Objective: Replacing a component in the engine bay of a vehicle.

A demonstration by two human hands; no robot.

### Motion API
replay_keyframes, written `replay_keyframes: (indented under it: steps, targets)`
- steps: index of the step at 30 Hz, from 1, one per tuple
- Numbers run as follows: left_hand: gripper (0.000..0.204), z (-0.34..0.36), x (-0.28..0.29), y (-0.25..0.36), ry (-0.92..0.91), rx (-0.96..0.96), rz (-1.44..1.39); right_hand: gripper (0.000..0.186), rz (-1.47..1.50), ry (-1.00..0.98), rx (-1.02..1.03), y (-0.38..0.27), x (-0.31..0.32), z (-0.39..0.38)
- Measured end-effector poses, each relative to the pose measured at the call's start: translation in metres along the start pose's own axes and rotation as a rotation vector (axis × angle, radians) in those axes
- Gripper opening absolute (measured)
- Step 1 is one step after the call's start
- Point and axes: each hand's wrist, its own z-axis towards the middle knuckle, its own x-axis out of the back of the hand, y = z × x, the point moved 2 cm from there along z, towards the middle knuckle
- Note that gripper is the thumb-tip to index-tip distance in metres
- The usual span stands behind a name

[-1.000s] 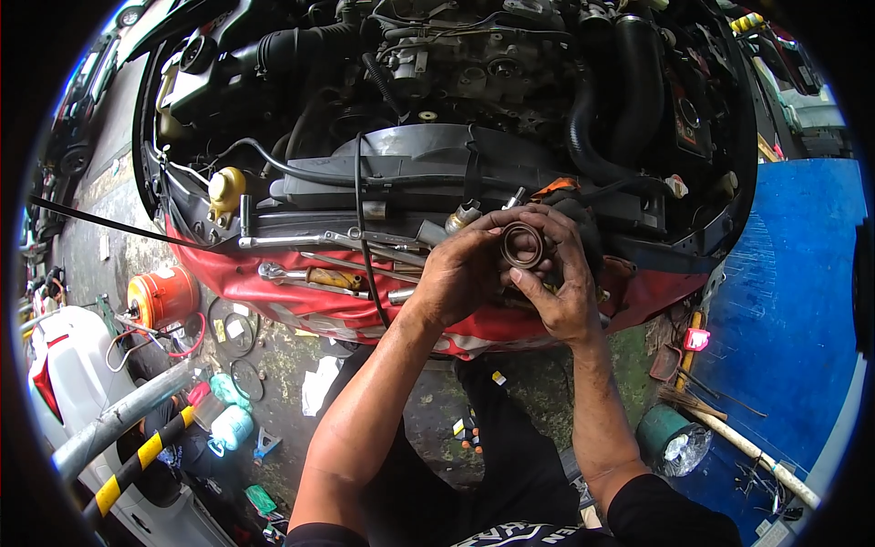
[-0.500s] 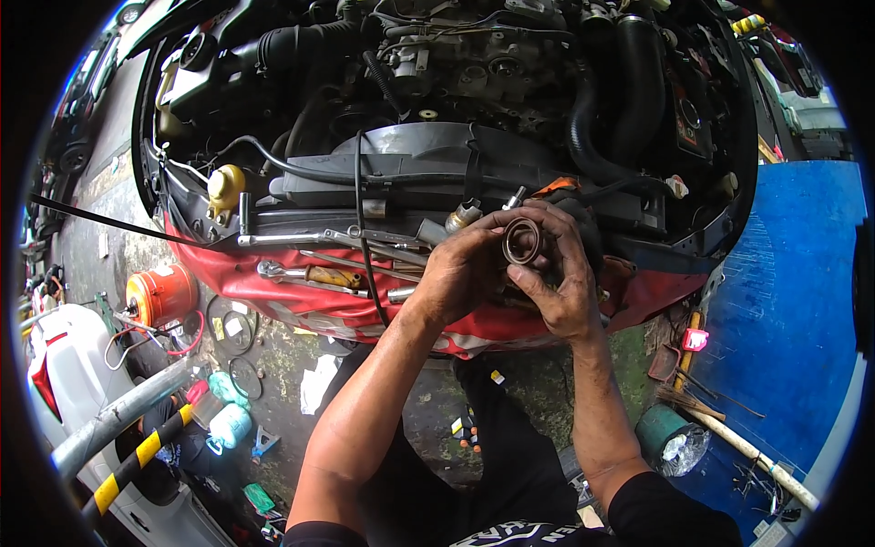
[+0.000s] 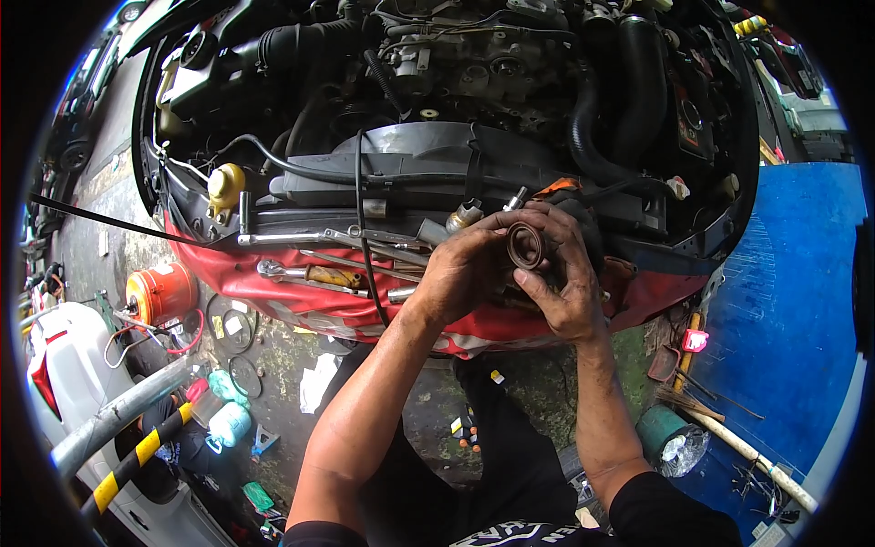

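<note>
A dark brown ring-shaped seal (image 3: 526, 265) is held up over the front of an open engine bay, its round opening facing me. My right hand (image 3: 570, 290) closes around it, the thumb on its lower edge and the fingers behind and beside it. From the other side, my left hand (image 3: 456, 272) meets it with curled fingers at the upper left edge; some fingertips are hidden. Just beyond the hands lie a metal socket (image 3: 464, 216) and an orange-and-black item (image 3: 558, 186). Left of them rests a ratchet (image 3: 314, 273) with a yellowish handle.
A red cover (image 3: 237, 278) drapes the car's front edge, with long metal tools (image 3: 310, 237) on it. A black cable (image 3: 366, 228) hangs across. Hoses (image 3: 583, 128) and the engine (image 3: 483, 73) lie beyond. An orange bucket (image 3: 164, 292) stands left; a blue panel (image 3: 793, 273) is at right.
The ring-shaped seal has tilted slightly and shifted a little to the right and down in my fingers. My arms stay almost in place.
</note>
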Motion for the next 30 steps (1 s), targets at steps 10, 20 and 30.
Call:
replay_keyframes:
  steps: [10,20,30]
  targets:
    - [0.053,0.000,0.003,0.000,0.017,-0.014,0.040,0.058,0.021,-0.012,0.015,0.005,0.001,-0.005]
    - [0.028,0.001,-0.003,-0.002,0.092,-0.022,0.100,0.054,0.824,0.143,-0.266,0.013,-0.003,-0.011]
    - [0.030,-0.005,0.001,-0.001,0.122,0.015,0.207,0.058,0.900,0.146,-0.383,0.013,-0.006,-0.017]
